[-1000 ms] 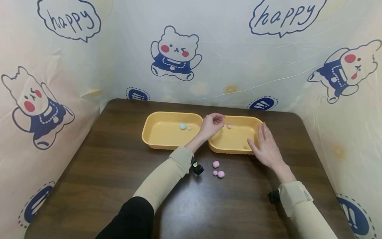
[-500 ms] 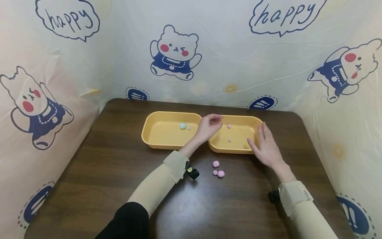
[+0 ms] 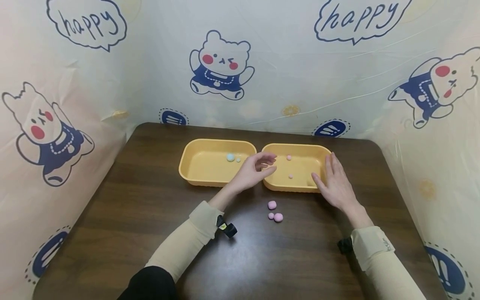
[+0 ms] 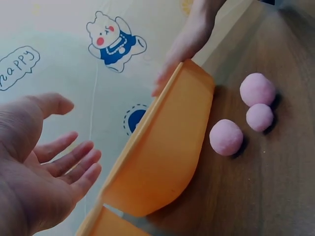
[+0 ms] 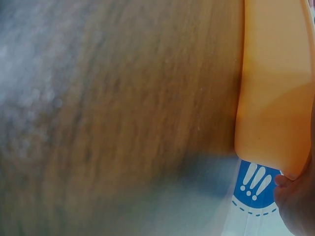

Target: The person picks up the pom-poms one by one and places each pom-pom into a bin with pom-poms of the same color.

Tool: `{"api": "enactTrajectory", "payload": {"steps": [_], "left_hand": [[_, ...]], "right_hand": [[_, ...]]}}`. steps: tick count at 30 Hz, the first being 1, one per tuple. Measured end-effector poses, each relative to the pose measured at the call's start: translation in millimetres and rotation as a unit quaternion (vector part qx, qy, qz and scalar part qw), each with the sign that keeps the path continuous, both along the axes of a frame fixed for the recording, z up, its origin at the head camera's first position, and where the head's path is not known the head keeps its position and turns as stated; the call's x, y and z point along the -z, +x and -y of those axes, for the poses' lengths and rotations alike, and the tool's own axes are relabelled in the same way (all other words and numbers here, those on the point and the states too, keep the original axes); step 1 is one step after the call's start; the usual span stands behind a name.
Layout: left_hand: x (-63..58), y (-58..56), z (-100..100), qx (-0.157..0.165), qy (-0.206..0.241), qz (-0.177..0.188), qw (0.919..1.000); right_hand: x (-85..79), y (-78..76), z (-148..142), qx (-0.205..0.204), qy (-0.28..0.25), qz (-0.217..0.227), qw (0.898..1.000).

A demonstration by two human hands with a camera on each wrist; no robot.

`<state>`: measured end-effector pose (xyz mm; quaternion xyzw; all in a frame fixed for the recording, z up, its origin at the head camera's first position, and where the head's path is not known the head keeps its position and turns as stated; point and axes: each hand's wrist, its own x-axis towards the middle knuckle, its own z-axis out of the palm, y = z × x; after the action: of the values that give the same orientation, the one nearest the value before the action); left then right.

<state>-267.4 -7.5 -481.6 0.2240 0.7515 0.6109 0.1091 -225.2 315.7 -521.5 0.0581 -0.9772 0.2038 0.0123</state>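
Note:
My left hand (image 3: 252,171) hovers over the gap between two yellow trays, its fingers loosely bent and thumb apart, with nothing in it. In the left wrist view the same hand (image 4: 44,167) shows a bare palm. My right hand (image 3: 337,189) rests along the right end of the right tray (image 3: 300,188), fingers straight and thumb spread over the inside. That tray holds a small pink ball (image 3: 288,157) toward the back and a tinier pink ball (image 3: 290,176) nearer the front. Three pink clay-like balls (image 4: 226,137) lie on the table before it, two of them side by side.
The left tray (image 3: 198,166) stands beside the right one, holding a light blue ball (image 3: 230,157) and a smaller blue ball (image 3: 238,160). Both stand on a dark wooden table (image 3: 131,200), toward its back edge. A printed curtain (image 3: 285,62) surrounds the table.
A tiny pink ball has come into view in the right tray's front part. My left hand has drawn back left and toward me, its fingers spreading apart. The right hand stays put.

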Motion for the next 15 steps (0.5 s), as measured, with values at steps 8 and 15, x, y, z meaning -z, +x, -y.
{"api": "enactTrajectory", "payload": {"steps": [8, 15], "left_hand": [[-2.0, 19.5, 10.9, 0.003, -0.012, -0.020, 0.9997], [3.6, 42.5, 27.5, 0.012, 0.010, -0.023, 0.9996]], "right_hand": [[0.8, 0.0, -0.4, 0.001, 0.002, -0.002, 1.000], [0.5, -0.1, -0.9, -0.004, -0.001, -0.009, 1.000]]}}
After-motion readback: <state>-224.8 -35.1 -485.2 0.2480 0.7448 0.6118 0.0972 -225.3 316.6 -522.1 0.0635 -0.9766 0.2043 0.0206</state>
